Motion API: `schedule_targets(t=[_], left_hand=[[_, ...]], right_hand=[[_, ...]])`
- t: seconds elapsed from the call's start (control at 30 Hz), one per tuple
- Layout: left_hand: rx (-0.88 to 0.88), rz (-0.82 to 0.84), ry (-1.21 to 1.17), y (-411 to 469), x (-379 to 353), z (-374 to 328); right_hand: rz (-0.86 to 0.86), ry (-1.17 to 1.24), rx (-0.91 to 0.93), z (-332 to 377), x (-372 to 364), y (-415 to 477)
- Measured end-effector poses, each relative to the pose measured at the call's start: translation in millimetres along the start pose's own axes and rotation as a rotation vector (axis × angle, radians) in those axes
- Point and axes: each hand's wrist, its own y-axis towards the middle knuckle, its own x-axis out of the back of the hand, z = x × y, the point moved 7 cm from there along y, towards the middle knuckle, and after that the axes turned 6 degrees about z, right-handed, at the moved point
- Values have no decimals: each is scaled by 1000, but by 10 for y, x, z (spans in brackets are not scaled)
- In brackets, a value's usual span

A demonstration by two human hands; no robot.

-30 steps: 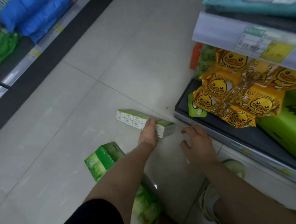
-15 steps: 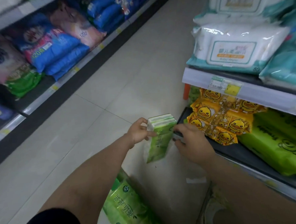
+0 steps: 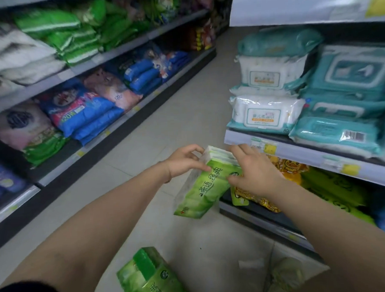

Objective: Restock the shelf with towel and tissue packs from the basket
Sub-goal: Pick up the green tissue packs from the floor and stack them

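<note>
Tissue pack (image 3: 202, 190): green and white; held tilted in the air between both hands, above the floor and just beside the front of the right-hand shelf; its white top end is raised towards the shelf rail.
Left hand (image 3: 184, 162): curled round the upper left edge of the tissue pack; fingers are bent over the top, the thumb is laid on the green face.
Right hand (image 3: 255, 173): closed on the upper right side of the tissue pack; fingers are bent over the top corner, the thumb is pressed to the face.
Second pack (image 3: 149, 279): a green pack of the same kind is seen low in view, near the person; what it rests in cannot be told.
Shelf (image 3: 317, 155): price tags are fixed to its rail; white wipes (image 3: 268, 115) are stacked beside teal wipes (image 3: 342, 129); yellow duck packs (image 3: 286, 170) are seen on the level below, partly hidden by the right hand.
Far shelf (image 3: 123, 122): set across the aisle; filled with blue bags (image 3: 85, 115) and pink and green ones.
Floor (image 3: 163, 116): pale tiles.
</note>
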Motion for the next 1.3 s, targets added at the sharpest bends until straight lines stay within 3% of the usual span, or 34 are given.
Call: schedule_targets(t=[0.4,0.67,0.8,0.97,1.03,1.3], left_hand=[[-124,110,71,-286,7,-828],[-199,7,-40,-387,29,-1014],[-62,-71,32,-392,85,-811],[254,-3,19,-393,53,-385],[276,19,-15,-403,8,-324],[-59,-189,-275,-382,110,-768]], right_hand=[[-205,84,-1,93,590,-255],[-410,16,-48,195,992,-308],[-504,134,-205,37,1325,-382],[-629,296,-289,-54,1759,-436],[-665,343,-321,-65,1890,-453],[-775,476,-363,-164,2220,-539]])
